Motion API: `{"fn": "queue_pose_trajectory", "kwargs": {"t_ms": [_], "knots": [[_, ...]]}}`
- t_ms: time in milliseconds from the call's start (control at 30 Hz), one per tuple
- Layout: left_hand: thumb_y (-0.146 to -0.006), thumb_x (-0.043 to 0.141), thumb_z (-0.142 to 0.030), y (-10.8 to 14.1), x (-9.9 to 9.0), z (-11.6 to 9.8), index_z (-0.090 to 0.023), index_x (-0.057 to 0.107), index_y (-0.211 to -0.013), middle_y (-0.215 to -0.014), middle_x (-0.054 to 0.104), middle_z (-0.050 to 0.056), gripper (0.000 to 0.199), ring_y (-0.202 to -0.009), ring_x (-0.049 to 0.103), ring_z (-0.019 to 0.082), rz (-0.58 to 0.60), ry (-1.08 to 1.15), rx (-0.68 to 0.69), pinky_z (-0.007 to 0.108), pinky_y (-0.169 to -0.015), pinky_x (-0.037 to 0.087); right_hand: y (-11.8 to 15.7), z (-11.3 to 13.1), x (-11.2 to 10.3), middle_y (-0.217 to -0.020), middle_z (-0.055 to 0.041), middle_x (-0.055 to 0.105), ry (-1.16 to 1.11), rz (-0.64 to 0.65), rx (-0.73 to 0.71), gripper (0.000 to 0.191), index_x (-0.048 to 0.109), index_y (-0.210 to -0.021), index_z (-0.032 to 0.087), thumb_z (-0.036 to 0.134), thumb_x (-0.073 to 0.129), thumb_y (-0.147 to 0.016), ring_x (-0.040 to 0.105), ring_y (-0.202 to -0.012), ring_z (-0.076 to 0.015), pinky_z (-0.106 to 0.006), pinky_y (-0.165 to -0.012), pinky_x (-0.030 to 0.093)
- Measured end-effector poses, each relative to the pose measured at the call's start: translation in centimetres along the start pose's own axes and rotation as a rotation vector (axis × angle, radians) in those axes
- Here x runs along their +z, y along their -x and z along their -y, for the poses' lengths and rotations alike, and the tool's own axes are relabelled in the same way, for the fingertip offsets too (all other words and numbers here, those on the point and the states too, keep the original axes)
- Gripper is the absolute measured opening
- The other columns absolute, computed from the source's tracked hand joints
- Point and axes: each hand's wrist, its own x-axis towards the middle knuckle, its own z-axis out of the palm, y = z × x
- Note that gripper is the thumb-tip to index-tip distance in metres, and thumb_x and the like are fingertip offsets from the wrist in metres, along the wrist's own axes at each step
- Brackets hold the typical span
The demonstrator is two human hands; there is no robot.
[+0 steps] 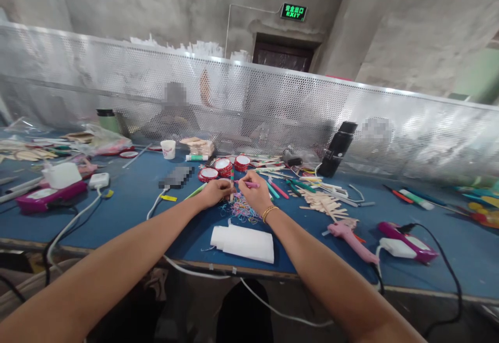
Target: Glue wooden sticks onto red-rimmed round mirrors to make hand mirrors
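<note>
My left hand (214,194) has its fingers closed on a flat wooden craft stick (232,175), which shows green and red bands of colour on its far part. In my right hand (256,196) is a pink-purple marker pen (252,184), its tip end pointing left toward the stick. Whether the tip touches the wood is too small to tell. Just below both hands lies a heap of small multicoloured rubber bands (245,211). A folded white cloth or tissue (244,243) rests nearer the table's front edge. Rolls of red tape (223,166) stand beyond my hands.
Loose craft sticks (323,202) and several markers (278,189) lie to the right, with a pink glue gun (353,240), a purple power strip (417,247) and a black bottle (337,149). Leftward are a phone (177,176), a paper cup (168,149) and cables. A perforated metal screen (288,109) closes the back.
</note>
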Motion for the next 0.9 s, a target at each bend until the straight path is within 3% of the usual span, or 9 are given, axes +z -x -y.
{"fn": "queue_pose_trajectory", "kwargs": {"t_ms": [900], "knots": [[-0.077,0.061,-0.059,-0.01,-0.13,-0.03,-0.015,0.058,-0.061,-0.055,0.054,-0.002,0.047,-0.049,0.043,0.009,0.025,-0.015,-0.002,0.022,-0.048,0.03,-0.05,-0.33,0.15,-0.061,0.0044,0.056,0.044,0.002,-0.028,0.014,0.05,-0.065,0.022,0.023,0.055,-0.079,0.051,-0.059,-0.0132,-0.025,-0.06,0.037]]}}
